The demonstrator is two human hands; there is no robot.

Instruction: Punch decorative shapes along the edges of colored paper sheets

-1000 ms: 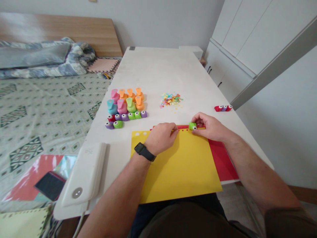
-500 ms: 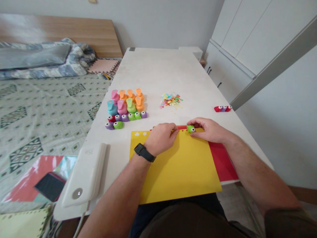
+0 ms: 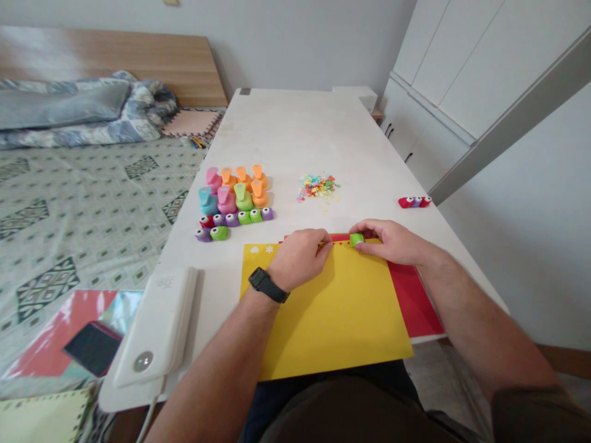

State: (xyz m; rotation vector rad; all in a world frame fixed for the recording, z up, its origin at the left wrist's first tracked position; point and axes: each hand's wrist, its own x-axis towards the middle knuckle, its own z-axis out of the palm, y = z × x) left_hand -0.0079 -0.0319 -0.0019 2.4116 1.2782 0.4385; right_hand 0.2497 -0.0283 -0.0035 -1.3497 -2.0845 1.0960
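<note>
A small green craft punch (image 3: 356,240) sits at the far edge of a yellow sheet of paper (image 3: 341,314), gripped by my right hand (image 3: 392,243) with the thumb on its near side. My left hand (image 3: 302,255), a dark watch on its wrist, pinches the same far edge of the sheet left of the punch. Small punched shapes run along that edge, among them a white heart and a flower at the left corner. Beneath the yellow sheet lies red paper (image 3: 413,298), showing at the right and along the top.
Colourful lever punches (image 3: 226,200) and small punches (image 3: 219,233) stand in rows at the left. A pile of paper confetti (image 3: 318,186) lies mid-table. Three small punches (image 3: 414,202) are near the right edge. A white lamp-like device (image 3: 159,326) lies at the front left.
My right thumb has shifted over the green punch, so its white-and-black top no longer shows. My left hand stays in place on the paper edge.
</note>
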